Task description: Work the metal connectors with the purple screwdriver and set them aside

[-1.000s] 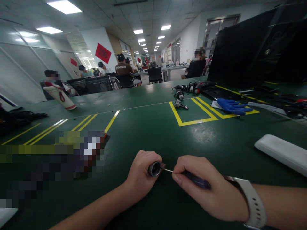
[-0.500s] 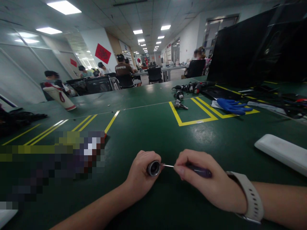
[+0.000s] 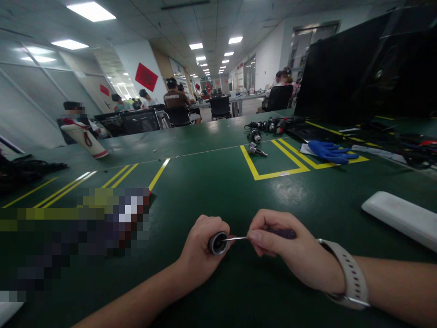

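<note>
My left hand (image 3: 204, 246) is closed around a dark cylindrical part (image 3: 218, 243) with a metal rim, its round opening facing me. Most of that part is hidden by the fingers. My right hand (image 3: 285, 248), with a pale watch strap at the wrist, pinches a screwdriver (image 3: 283, 233) by its dark purple handle. The thin metal shaft points left, and its tip reaches across the rim into the opening of the cylindrical part. Whether the tip touches the inside I cannot tell. Both hands are just above the green table (image 3: 211, 191).
A metal part with a narrow shaft (image 3: 256, 150) lies at a yellow-taped square, with several more parts behind it. A blue glove (image 3: 329, 151) rests to the right. A white elongated object (image 3: 399, 218) is at the right edge. A large black panel (image 3: 344, 77) stands behind.
The screwdriver has moved up and left, its tip passing from beside the rim to the cylindrical part's opening. My right hand has turned slightly; the left has barely moved.
</note>
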The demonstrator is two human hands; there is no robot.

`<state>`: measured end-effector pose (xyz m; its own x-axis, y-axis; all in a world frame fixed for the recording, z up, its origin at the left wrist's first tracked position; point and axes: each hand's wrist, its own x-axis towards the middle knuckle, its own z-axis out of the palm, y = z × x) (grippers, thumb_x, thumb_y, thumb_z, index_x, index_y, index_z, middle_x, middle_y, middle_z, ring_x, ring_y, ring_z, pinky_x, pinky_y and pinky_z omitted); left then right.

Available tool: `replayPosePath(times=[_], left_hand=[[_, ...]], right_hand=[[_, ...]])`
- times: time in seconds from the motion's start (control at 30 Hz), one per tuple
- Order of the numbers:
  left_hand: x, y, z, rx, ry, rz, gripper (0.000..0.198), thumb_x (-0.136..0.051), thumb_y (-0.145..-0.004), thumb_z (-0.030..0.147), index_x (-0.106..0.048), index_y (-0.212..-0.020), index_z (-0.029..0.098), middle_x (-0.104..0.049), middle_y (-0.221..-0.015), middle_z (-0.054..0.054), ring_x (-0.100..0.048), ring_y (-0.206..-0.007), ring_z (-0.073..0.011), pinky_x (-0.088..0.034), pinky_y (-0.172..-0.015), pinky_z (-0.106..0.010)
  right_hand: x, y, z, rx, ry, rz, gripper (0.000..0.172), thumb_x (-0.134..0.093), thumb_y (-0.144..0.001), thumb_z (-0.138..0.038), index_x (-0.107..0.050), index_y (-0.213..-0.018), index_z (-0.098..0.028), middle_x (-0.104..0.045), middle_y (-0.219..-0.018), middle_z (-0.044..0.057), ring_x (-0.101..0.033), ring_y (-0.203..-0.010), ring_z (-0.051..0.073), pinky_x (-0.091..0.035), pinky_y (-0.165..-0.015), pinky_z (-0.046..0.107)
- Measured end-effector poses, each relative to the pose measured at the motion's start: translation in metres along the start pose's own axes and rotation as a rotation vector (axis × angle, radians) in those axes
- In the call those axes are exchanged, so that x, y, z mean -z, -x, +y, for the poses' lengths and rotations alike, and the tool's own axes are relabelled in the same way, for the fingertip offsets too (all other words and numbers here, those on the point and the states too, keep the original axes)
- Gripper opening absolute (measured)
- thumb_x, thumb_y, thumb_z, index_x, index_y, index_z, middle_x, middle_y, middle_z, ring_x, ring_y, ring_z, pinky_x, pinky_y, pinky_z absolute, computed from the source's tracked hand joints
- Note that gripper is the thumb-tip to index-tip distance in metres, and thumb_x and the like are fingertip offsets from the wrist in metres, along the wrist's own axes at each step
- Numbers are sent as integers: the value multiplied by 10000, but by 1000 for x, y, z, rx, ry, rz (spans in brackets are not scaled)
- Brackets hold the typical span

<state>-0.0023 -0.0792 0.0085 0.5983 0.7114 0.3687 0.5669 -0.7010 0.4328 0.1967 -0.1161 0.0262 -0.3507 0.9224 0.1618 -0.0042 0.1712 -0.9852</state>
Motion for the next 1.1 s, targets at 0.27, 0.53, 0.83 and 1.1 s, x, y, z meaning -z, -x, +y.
replayPosePath(times=[0.27, 0.53, 0.83, 1.1], left_hand=[[-6, -7, -3, 33, -34, -36, 156, -510, -795, 198, -468, -645, 189, -536, -612, 26, -501, -598, -128, -342, -619, -285], [0, -1, 0, 0, 11, -27, 160, -544, -778, 192, -452, -648, 199, -534, -608, 36, -479, -581, -117, -353, -613, -270], [-7, -7, -4, 36, -19, -16, 158, -531, -775, 194, -470, -630, 189, -533, -601, 29, -490, -579, -120, -351, -598, -271], [-2, -4, 0, -3, -15, -14, 154, -532, -772, 188, -469, -631, 194, -542, -595, 27, -486, -576, -124, -349, -597, -273]], right_hand=[[-2, 7, -14, 270, 453, -46, 119, -486, -815, -121, -547, -723, -166, -526, -662, -7, -469, -609, 108, -364, -586, 245], [2, -1, 0, -38, -22, -27, 179, -537, -843, -292, -545, -731, -153, -523, -620, -20, -450, -559, 97, -355, -524, 229], [0, 6, -12, 210, 407, -10, 147, -491, -832, -166, -547, -696, -166, -515, -625, -15, -466, -571, 106, -368, -553, 243], [1, 2, -8, 57, 181, -28, 169, -517, -834, -236, -542, -684, -164, -508, -596, -25, -463, -555, 104, -377, -530, 234]])
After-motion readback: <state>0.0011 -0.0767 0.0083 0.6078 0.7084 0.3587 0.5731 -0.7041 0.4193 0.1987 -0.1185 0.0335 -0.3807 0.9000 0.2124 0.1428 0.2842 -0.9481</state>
